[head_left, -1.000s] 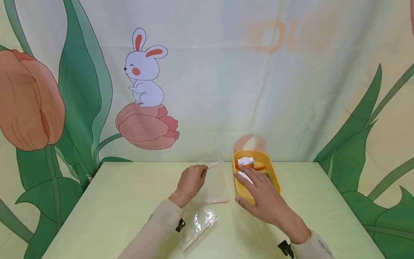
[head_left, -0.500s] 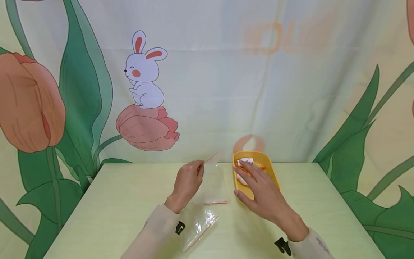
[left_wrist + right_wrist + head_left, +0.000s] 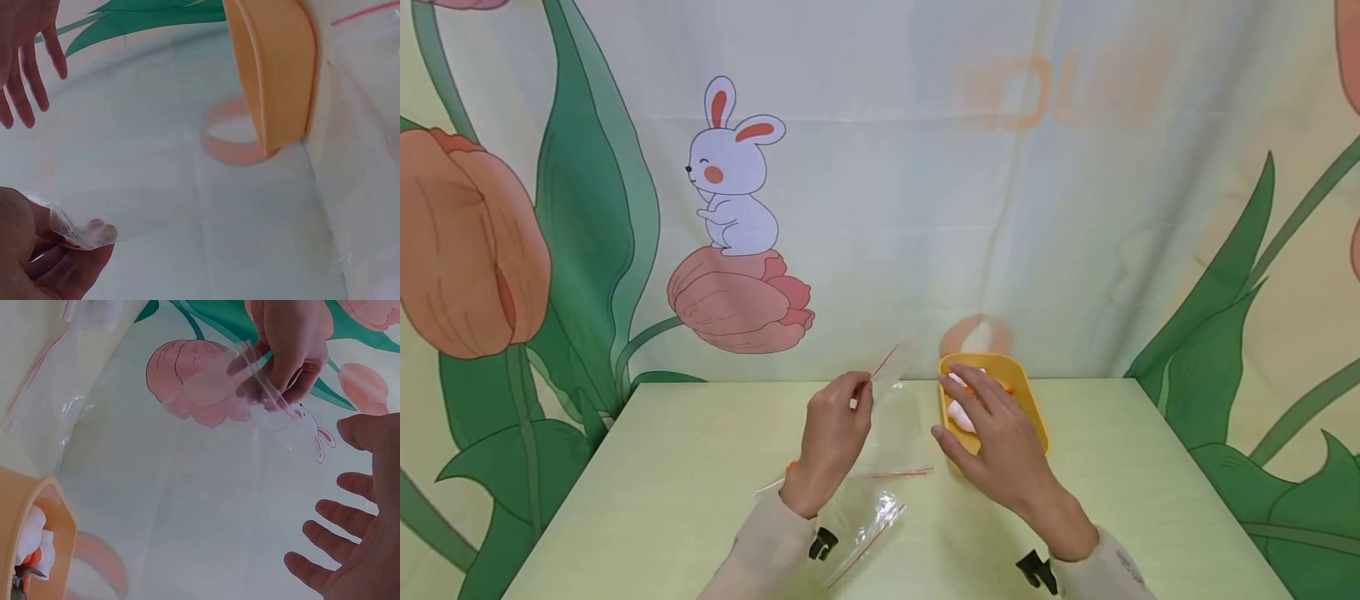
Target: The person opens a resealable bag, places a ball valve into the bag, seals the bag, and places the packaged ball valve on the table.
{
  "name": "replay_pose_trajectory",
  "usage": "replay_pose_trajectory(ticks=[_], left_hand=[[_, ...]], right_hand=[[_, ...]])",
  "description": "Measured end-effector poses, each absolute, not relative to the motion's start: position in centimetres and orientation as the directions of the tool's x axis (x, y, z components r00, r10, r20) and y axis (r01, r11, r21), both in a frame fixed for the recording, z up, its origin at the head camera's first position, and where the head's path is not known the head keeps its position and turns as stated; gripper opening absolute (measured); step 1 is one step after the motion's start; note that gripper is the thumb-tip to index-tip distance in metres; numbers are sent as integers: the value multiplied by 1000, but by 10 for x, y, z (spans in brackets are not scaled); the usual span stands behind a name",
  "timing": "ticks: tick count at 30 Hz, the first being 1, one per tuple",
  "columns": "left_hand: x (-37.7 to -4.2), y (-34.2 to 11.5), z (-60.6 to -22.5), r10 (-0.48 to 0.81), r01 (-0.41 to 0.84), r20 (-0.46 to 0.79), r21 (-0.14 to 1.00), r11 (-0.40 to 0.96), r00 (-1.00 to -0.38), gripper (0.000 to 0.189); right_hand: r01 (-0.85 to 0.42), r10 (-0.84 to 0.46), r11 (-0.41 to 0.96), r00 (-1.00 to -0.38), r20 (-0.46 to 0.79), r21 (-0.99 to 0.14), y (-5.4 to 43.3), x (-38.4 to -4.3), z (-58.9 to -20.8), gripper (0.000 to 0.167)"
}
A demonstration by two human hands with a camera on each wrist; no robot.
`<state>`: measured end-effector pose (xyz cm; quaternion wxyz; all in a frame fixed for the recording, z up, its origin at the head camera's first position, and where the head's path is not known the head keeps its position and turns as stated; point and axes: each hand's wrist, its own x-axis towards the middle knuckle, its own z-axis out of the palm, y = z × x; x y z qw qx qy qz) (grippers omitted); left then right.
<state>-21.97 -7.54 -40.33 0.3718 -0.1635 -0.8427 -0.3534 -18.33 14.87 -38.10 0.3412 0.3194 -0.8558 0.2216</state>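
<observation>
Load on flat pale yellow-green tabletop (image 3: 662,467):
Clear plastic bag with red seal line (image 3: 901,446) between left hand (image 3: 833,429) and right hand (image 3: 1000,446); second clear plastic bag (image 3: 874,515) nearer the person. Yellow rounded-rectangle plastic tray (image 3: 1032,408) partly behind right hand.

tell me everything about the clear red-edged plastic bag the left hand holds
The thin, transparent plastic bag has a red line near one edge. The bare left hand, partly visible through the film, pinches it. It is creased at the grip, apparently raised above the pale green table. Its full outline is too faint to trace.
</observation>
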Motion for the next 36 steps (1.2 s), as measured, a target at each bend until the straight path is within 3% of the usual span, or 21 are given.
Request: replay_pose_trajectory(ticks=[13,23,36], left_hand=[[-198,-56,-394,-77,599,785,527,603,-614,4],[-184,-43,-395,-66,645,799,527,553,-597,7],[-178,-38,-399,-55,685,812,525,505,-581,5]], right_hand=[[-695,-303,667,-582,755,-268,118,-176,-377,58],[-676,-165,648,-575,801,-352,104,-177,-378,46],[-681,-140,676,-495,857,-283,103,-178,-378,20]])
